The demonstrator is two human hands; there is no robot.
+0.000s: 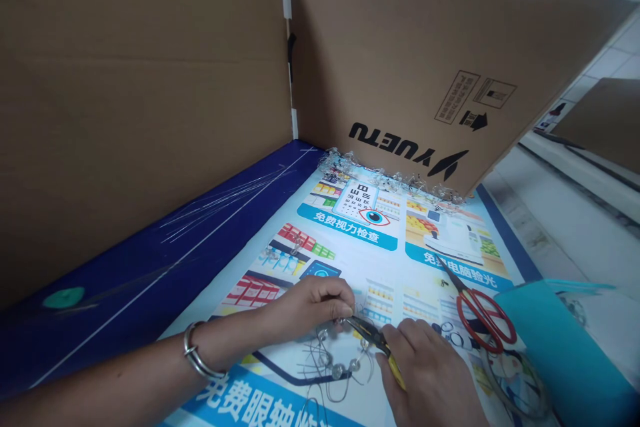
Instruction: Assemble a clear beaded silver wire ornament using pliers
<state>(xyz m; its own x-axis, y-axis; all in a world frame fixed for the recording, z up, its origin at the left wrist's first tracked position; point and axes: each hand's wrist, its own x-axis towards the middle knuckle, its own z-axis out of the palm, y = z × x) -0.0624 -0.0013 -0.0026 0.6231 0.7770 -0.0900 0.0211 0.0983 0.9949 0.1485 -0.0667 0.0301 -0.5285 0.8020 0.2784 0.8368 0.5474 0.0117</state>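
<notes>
My left hand, with a silver bangle on the wrist, pinches one end of a wire piece strung with clear beads. The piece curves below my fingers, with thin wire ends sticking out. My right hand is wrapped round pliers with yellow and black handles. The tips of the pliers meet the wire right beside my left fingertips. Whether the jaws are closed on the wire is too small to tell.
Red-handled scissors lie right of my right hand, near a coil of wire and a teal sheet. Beaded wire pieces line the base of the cardboard wall. A green lump sits at the left.
</notes>
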